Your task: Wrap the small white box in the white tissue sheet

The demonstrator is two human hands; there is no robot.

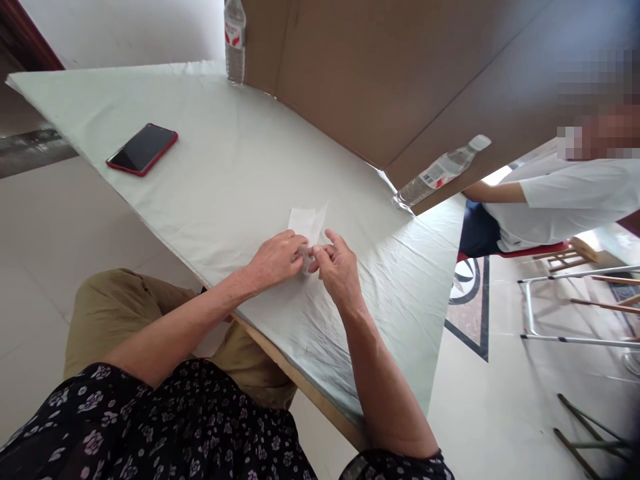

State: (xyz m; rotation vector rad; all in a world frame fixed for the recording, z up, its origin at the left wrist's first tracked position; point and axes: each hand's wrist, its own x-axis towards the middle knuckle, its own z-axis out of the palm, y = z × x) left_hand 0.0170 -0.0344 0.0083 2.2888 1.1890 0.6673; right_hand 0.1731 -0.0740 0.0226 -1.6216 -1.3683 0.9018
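Note:
Thin white paper [302, 219] with a fold in it lies on the cloth-covered table [215, 187], and one flap stands up on its right side. My left hand [280, 260] is closed on the near part of the paper, fingers bent over it. From the right, my right hand [341, 270] pinches the same near edge between thumb and fingers, with the index finger raised. A whitish, crumpled or rolled bit shows between the two hands. My fingers partly hide it, so its exact shape is unclear.
A phone in a red case [143, 149] lies at the left. A brown cardboard panel [360, 73] stands along the far side, with a plastic bottle [235, 43] upright and another bottle [440, 175] at its right end. A person in a white shirt [575, 200] sits beyond.

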